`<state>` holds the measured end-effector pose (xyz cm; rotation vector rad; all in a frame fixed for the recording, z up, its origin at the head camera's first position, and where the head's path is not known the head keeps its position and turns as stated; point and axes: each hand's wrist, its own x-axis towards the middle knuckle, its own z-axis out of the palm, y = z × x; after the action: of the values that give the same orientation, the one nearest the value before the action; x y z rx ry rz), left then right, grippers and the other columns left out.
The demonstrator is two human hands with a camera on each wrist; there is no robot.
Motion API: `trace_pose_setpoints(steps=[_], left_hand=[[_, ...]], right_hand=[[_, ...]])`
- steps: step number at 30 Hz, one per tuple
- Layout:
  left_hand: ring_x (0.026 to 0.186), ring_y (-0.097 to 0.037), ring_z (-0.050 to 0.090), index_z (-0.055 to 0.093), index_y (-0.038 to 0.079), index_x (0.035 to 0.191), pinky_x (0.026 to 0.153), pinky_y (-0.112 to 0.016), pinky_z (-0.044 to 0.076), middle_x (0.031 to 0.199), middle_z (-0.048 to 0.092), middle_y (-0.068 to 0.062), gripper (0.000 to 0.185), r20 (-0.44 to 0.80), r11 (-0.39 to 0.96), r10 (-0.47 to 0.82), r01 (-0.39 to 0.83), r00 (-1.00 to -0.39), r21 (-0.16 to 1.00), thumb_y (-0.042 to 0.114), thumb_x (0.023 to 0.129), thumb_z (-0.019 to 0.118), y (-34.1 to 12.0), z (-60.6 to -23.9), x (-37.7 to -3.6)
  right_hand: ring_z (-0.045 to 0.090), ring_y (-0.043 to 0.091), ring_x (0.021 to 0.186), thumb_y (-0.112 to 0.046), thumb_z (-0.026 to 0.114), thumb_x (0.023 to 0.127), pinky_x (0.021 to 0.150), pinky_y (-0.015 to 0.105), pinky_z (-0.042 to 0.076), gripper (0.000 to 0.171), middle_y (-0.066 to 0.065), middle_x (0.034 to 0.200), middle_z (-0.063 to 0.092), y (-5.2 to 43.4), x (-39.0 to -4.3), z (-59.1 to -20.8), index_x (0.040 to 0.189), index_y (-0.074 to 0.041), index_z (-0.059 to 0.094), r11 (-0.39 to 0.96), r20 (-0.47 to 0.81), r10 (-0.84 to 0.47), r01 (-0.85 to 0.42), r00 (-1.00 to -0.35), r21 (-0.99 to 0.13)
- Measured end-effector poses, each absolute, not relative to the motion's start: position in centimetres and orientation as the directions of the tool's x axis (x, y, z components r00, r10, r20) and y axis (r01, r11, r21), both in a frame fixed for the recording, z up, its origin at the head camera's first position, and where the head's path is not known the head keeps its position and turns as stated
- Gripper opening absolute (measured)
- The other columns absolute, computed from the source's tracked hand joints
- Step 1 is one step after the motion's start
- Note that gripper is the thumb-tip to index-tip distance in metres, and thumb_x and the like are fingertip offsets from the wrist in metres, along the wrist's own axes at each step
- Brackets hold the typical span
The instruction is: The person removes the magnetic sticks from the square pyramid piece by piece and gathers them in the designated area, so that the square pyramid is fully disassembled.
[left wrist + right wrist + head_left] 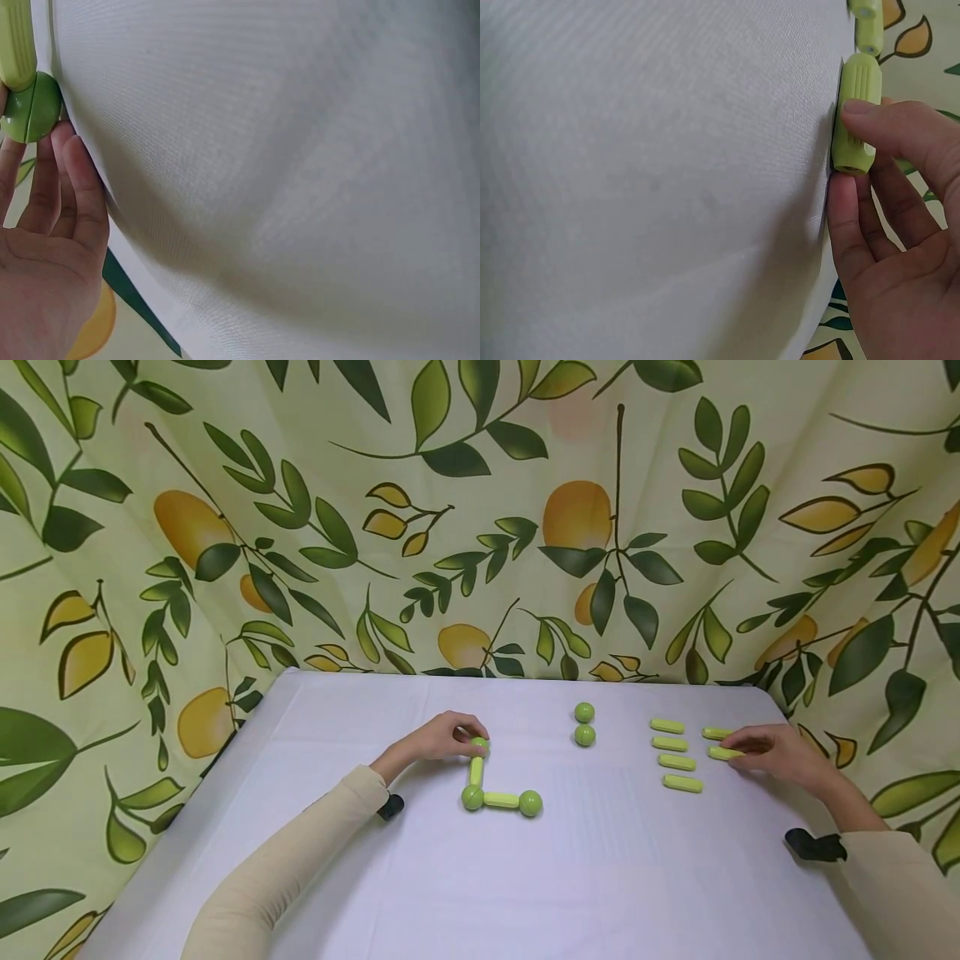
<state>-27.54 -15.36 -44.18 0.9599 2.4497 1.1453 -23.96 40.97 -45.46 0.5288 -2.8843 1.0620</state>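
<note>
- Left hand (446, 737): its fingers are closed to a narrow pinch, thumb to the near side, on the held ball (480, 747), a green one.
- L-shaped figure, left of the tabletop's middle: the held ball meets the 12 o'clock end of the first rod (476, 772); that rod's 6 o'clock end touches the corner ball (472, 797); at 3 o'clock from the corner ball runs the second rod (501, 800), ending against the end ball (530, 803).
- Right hand (780, 756): thumb on one face and fingers behind, closed on the pinched rod (722, 753), pale green and ribbed; whether it is lifted, I cannot tell.
- Spare rod (717, 733): just beyond the pinched rod, towards 12 o'clock.
- Four loose rods (677, 762): in a column at 9 o'clock from the pinched rod, near it and apart from one another.
- Two loose balls (584, 713): at 1 o'clock from the end ball, well apart from it; one lies nearer the person, the other just beyond.
- White-covered tabletop (600, 893): beneath all these pieces; a curtain (510, 552) with printed leaves and orange fruit hangs at its 12 o'clock edge.
</note>
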Motion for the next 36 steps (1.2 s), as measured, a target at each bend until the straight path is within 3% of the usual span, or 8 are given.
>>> trace_pose_setpoints(steps=[14, 22, 36], left_hand=[[0.099, -0.017, 0.063, 0.072, 0.003, 0.111, 0.089, -0.026, 0.053, 0.109, 0.069, -0.003, 0.021, -0.037, 0.529, 0.622, 0.385, -0.782, 0.757, 0.013, 0.092, 0.078, -15.1, -44.3, -27.6], [0.099, -0.017, 0.063, 0.072, 0.004, 0.111, 0.089, -0.026, 0.052, 0.109, 0.069, -0.003, 0.022, -0.034, 0.532, 0.622, 0.391, -0.782, 0.751, 0.014, 0.093, 0.078, -15.0, -44.2, -27.5], [0.097, -0.017, 0.062, 0.072, 0.003, 0.111, 0.088, -0.026, 0.053, 0.107, 0.069, -0.003, 0.022, -0.029, 0.527, 0.627, 0.397, -0.778, 0.751, 0.013, 0.092, 0.078, -15.1, -44.3, -27.8]], right_hand=[[0.062, 0.01, 0.087, -0.002, 0.084, 0.082, 0.071, 0.016, 0.051, 0.025, 0.02, 0.109, 0.068, 41.2, -23.7, -45.1, 0.105, 0.001, 0.075, 0.718, 0.099, -0.301, -0.293, -0.949, -0.631], [0.063, 0.0, 0.087, -0.006, 0.082, 0.087, 0.071, 0.013, 0.05, 0.029, 0.021, 0.108, 0.07, 41.5, -23.6, -43.8, 0.112, 0.004, 0.072, 0.692, 0.174, -0.288, -0.33, -0.942, -0.642], [0.068, 0.009, 0.092, -0.007, 0.081, 0.088, 0.078, 0.017, 0.053, 0.031, 0.018, 0.111, 0.071, 35.3, -24.8, -42.0, 0.115, 0.004, 0.072, 0.532, 0.191, -0.387, -0.388, -0.902, -0.752]])
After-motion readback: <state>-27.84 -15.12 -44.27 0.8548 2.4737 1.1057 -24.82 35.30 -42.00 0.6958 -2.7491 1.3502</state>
